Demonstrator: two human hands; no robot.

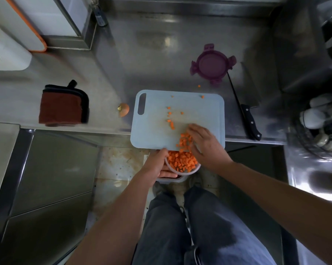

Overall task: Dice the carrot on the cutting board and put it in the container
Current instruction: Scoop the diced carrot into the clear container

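My right hand [203, 142], fingers flat, rakes diced carrot [185, 142] off the cutting board [151, 131] at its lower edge; my left hand [156, 163] grips the container [182, 174] beneath to catch it.

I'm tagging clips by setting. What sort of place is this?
Probably a kitchen, perhaps a commercial one: stainless steel counter, a cutting board with diced carrot, and a knife lying beside it.
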